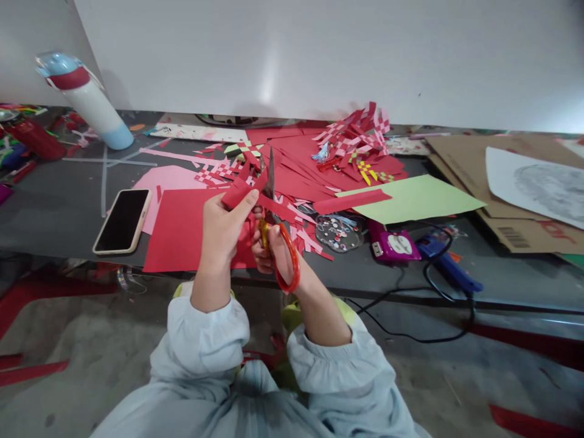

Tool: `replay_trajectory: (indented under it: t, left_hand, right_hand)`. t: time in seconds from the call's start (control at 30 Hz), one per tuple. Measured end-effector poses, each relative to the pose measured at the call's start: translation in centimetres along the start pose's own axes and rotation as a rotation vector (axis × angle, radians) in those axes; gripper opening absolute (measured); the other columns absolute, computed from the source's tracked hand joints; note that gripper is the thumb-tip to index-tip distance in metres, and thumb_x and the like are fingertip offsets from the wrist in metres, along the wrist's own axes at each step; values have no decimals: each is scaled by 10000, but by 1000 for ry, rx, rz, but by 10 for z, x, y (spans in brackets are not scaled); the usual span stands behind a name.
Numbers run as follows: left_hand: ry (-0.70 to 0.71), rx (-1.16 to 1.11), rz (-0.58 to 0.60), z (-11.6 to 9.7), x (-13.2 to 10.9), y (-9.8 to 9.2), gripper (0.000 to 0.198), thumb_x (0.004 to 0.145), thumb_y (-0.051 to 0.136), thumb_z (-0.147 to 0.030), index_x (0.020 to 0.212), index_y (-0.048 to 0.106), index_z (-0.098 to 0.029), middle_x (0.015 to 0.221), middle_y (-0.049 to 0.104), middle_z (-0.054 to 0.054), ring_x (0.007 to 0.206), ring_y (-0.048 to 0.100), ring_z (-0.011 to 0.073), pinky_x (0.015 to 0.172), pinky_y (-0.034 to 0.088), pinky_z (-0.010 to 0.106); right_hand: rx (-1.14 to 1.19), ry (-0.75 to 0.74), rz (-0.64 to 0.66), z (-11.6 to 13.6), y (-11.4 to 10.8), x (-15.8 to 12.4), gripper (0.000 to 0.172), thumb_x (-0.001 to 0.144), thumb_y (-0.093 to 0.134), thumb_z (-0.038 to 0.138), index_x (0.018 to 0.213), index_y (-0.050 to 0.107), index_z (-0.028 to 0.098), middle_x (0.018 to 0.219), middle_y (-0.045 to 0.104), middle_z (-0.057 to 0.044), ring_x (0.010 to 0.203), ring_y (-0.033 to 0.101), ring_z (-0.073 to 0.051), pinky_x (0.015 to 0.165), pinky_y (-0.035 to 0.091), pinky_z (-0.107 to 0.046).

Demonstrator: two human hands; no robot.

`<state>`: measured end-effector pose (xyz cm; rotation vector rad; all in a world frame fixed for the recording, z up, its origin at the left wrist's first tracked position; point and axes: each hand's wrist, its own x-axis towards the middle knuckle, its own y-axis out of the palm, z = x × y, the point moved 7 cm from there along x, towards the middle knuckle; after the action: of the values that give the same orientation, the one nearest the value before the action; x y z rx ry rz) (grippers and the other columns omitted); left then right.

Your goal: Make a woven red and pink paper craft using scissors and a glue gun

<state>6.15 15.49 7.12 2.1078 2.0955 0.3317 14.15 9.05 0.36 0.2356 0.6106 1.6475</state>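
Observation:
My left hand (pixel 224 228) is closed, pinching a strip of red paper (pixel 238 190) between thumb and fingers. In my right hand (pixel 265 250) is a pair of scissors (pixel 288 267) with red and yellow handles, my fingers through the loops. Its blades point away from me, parted, with the red paper close to or between them; I cannot tell exactly which. Beneath my hands lies a red paper sheet (pixel 176 228). Beyond them are pink-and-red woven paper strips (pixel 214 175) and loose red cuttings (pixel 296 170).
A phone (pixel 122 222) lies at left, with a tilted water bottle (pixel 91 100) behind it. To the right are a green sheet (pixel 420 198), a purple box (pixel 395 244), a blue glue gun (pixel 449 266) with a black cord, and cardboard (pixel 465 164). A white panel (pixel 292 55) stands behind.

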Motion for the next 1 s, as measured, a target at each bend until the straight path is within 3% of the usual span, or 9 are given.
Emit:
replay_trajectory:
  t: [0.7,1.0]
  left_hand:
    - [-43,35,-4,3,1,-2,271,660,792,-370,619,658,-138,563,646,8,515,641,123,489,514,207]
    - [-9,86,17,4,2,-4,218,665,784,-342,643,687,-149,577,667,8,500,610,102,486,496,197]
  right_hand:
    - [-64,23,-25,3,-1,-1,663,655,546,849,827,418,221,580,308,103,434,216,-26,408,192,-178]
    - [-30,39,3,-1,-2,-1,581,730,551,786,861,430,233,584,285,102,441,222,-34,415,192,-178]
